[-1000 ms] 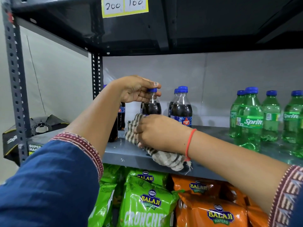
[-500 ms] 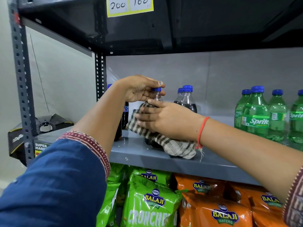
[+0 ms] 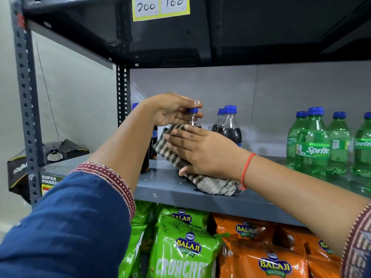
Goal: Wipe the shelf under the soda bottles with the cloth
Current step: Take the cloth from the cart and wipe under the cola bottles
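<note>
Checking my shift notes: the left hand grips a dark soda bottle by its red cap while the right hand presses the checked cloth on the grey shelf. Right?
Not quite: the cap is blue, as the head view shows. The left hand does grip the dark soda bottle there, and the right hand presses the checked cloth on the grey shelf.

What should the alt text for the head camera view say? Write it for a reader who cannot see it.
A person's left hand grips the blue cap of a dark cola bottle on a grey metal shelf, while the right hand presses a checked cloth against the shelf at its base. Green Sprite bottles stand to the right; Balaji wafer bags fill the shelf below.
</note>
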A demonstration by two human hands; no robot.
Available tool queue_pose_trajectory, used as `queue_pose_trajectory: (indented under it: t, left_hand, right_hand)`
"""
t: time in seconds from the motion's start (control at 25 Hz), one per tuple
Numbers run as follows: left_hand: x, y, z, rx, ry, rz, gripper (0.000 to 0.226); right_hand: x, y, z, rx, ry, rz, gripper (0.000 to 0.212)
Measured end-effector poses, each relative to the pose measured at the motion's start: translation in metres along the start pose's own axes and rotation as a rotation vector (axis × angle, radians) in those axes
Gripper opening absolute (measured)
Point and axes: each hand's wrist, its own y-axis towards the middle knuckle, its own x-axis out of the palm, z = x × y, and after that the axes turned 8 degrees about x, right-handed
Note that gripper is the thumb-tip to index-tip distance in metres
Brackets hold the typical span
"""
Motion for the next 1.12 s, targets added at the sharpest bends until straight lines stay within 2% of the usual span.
queue_pose_trajectory:
  t: [0.12, 0.24, 0.32, 0.4, 0.52, 0.6, 0.76, 0.84, 1.0, 1.04, 1.12]
  left_hand:
    - [0.000, 0.000, 0.000, -0.002, 0.004, -0.004, 0.033]
    - [-0.001, 0.002, -0.001, -0.002, 0.006, -0.001, 0.033]
    - [-0.001, 0.003, -0.002, 0.001, 0.010, 0.001, 0.030]
    - [-0.002, 0.003, -0.002, 0.005, 0.016, 0.001, 0.028]
    - [-0.001, 0.003, -0.002, -0.002, 0.030, 0.002, 0.029]
    - [-0.001, 0.003, -0.002, -0.006, 0.026, 0.006, 0.029]
    - [0.001, 0.000, 0.001, -0.005, 0.087, 0.003, 0.026]
    - [0.003, -0.001, 0.003, 0.075, 0.221, 0.075, 0.028]
    - [0.036, -0.001, 0.022, 0.509, 0.446, 0.422, 0.036]
    - [0.051, -0.002, 0.027, 0.560, 0.502, 0.419, 0.043]
    - [0.083, -0.002, 0.032, 0.507, 0.647, 0.305, 0.043]
  right_hand:
    - [-0.001, 0.002, 0.002, -0.024, -0.060, 0.013, 0.065]
    - [-0.002, 0.001, 0.003, -0.027, -0.065, 0.030, 0.070]
    - [-0.004, -0.003, -0.002, -0.080, -0.025, -0.036, 0.069]
    - [-0.005, -0.006, -0.010, -0.126, 0.024, -0.127, 0.059]
    - [-0.006, -0.011, -0.019, -0.107, 0.100, -0.176, 0.048]
    - [-0.008, -0.019, -0.022, -0.083, 0.185, -0.123, 0.043]
    - [-0.016, -0.038, -0.028, -0.103, 0.160, -0.028, 0.042]
    - [-0.028, -0.054, -0.028, -0.096, 0.227, 0.038, 0.041]
    - [-0.040, -0.091, -0.016, -0.029, 0.300, 0.131, 0.043]
    - [-0.040, -0.099, -0.011, -0.013, 0.297, 0.142, 0.042]
    - [-0.040, -0.111, 0.000, 0.014, 0.277, 0.160, 0.040]
